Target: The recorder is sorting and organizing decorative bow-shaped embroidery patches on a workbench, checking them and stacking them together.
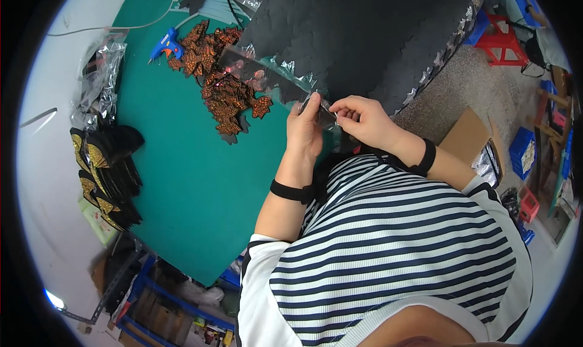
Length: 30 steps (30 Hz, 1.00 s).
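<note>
Both hands, left hand point(305, 128) and right hand point(359, 117), pinch a clear bag's point(267, 73) mouth (glittery orange cutouts point(226, 92) inside), likely sealing it; next, steady pressing along the strip.

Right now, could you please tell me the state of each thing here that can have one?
Clear plastic bag: held at its end by both hands, stretched over the table.
Left hand: pinching the bag.
Right hand: pinching the bag.
Orange glitter pieces: heaped loosely on the green mat.
Blue glue gun: lying down, unheld.
Black-and-gold pieces: stacked.
</note>
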Tool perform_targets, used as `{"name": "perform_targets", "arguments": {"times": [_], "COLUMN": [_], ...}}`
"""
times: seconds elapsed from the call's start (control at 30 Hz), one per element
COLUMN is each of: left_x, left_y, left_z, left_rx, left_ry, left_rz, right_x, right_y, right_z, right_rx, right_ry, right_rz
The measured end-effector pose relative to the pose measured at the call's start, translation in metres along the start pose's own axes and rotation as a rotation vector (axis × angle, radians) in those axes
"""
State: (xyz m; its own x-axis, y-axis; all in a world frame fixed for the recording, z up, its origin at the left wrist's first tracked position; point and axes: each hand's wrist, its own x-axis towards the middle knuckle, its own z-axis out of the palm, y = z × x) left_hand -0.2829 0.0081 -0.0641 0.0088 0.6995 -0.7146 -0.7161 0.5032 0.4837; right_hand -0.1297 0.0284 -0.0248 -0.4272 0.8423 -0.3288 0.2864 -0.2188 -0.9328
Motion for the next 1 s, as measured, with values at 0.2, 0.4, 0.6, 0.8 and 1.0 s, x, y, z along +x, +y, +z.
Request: {"name": "perform_targets", "arguments": {"times": [0.2, 0.4, 0.6, 0.8, 1.0], "left_x": [-0.010, -0.017, -0.017, -0.016, -0.015], "left_y": [0.007, 0.011, 0.018, 0.007, 0.000], "left_z": [0.017, 0.019, 0.020, 0.026, 0.033], "left_rx": [-0.018, 0.050, -0.097, -0.139, -0.027], "left_ry": [0.032, 0.015, -0.084, -0.061, -0.094], "left_rz": [0.059, 0.009, -0.146, 0.016, 0.142], "right_x": [-0.010, -0.014, -0.007, 0.009, 0.018], "right_y": [-0.016, -0.004, -0.012, -0.022, -0.030], "right_z": [-0.008, -0.043, -0.038, -0.018, -0.006], "right_rx": [-0.153, -0.282, -0.436, -0.396, -0.373], "right_ry": [0.048, 0.435, 0.414, 0.445, 0.552], "right_rz": [-0.124, -0.293, -0.437, -0.460, -0.326]}}
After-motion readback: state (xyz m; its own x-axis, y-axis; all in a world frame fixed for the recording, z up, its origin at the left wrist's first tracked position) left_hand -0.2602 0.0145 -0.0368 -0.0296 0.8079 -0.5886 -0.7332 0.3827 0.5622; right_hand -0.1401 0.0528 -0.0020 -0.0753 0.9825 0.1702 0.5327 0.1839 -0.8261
